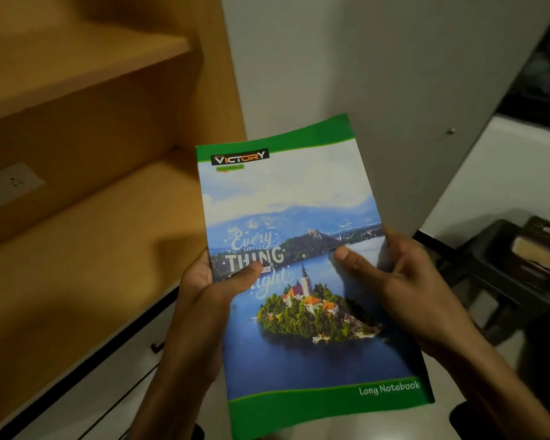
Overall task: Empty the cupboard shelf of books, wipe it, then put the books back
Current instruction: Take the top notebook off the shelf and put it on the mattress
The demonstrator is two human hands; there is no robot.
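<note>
I hold a long notebook point(299, 198) with a green border and a lake-island picture on its cover, face up in front of me. My left hand point(210, 281) grips its left edge with the thumb lying on the cover. My right hand point(391, 268) grips the right edge, thumb on the cover as well. To the left is the wooden cupboard shelf point(86, 249), bare, with no books on it. A higher shelf point(77, 68) above it is bare too.
A white socket plate point(10, 182) sits on the cupboard's back panel. White drawers point(115, 376) with dark handles lie under the shelf. The open grey cupboard door point(410, 122) stands to the right. A dark plastic stool point(515, 274) is on the floor at right.
</note>
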